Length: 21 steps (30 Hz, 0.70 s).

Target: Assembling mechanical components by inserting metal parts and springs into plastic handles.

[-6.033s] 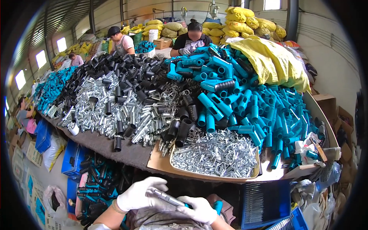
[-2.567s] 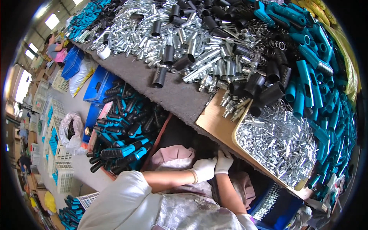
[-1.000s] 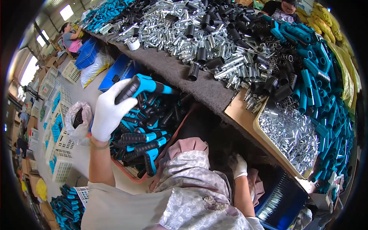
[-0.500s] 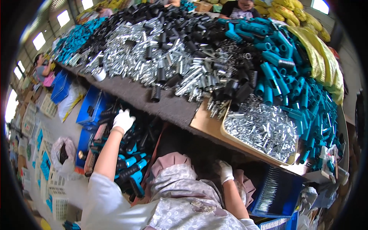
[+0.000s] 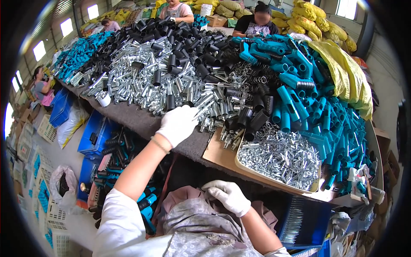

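Now reaching left hand (image 5: 177, 124) onto counter (image 5: 141, 122), pinching a silver tube (image 5: 201, 112) from the pile, right hand (image 5: 227, 196) resting loosely curled on lap, holding nothing.

Two gloved hands: left hand (image 5: 179, 124), right hand (image 5: 228, 196). Approx. four other people (image 5: 258, 23) at the table's (image 5: 132, 122) far edge & left end. Silver tubes (image 5: 141, 81), black sleeves (image 5: 184, 43), teal handles (image 5: 308, 107): too many to count, prob. hundreds each.
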{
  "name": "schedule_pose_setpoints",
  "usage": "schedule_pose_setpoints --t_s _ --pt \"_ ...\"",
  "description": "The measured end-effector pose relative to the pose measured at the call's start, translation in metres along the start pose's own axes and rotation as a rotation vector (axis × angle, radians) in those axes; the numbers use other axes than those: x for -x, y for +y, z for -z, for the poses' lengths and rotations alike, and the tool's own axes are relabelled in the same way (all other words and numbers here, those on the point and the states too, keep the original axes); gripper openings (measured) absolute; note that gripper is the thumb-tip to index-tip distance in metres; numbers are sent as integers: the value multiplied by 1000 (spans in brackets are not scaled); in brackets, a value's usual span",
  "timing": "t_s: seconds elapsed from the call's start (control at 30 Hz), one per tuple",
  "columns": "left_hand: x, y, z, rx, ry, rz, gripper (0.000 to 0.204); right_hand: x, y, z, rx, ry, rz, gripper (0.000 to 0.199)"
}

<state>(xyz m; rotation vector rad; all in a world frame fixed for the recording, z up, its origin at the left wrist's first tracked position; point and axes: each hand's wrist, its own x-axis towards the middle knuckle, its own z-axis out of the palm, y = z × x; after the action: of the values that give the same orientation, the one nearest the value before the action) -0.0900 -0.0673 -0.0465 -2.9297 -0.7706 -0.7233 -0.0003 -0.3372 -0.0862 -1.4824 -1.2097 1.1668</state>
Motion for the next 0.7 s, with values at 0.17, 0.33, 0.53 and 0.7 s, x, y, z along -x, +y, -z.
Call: schedule_pose_setpoints --t_s 0.17,0.33,0.53,0.7 --pt "-8 3 -27 -143 -83 84 14 -65 -78 33 884 466 626 12" --pt "7 8 3 493 28 251 67 -158 -99 75 1762 472 94 18" --pt "60 38 16 1670 249 438 68 -173 -92 86 1841 355 70 16" --pt "102 53 29 1235 236 404 65 -105 -113 57 1296 726 578 16"
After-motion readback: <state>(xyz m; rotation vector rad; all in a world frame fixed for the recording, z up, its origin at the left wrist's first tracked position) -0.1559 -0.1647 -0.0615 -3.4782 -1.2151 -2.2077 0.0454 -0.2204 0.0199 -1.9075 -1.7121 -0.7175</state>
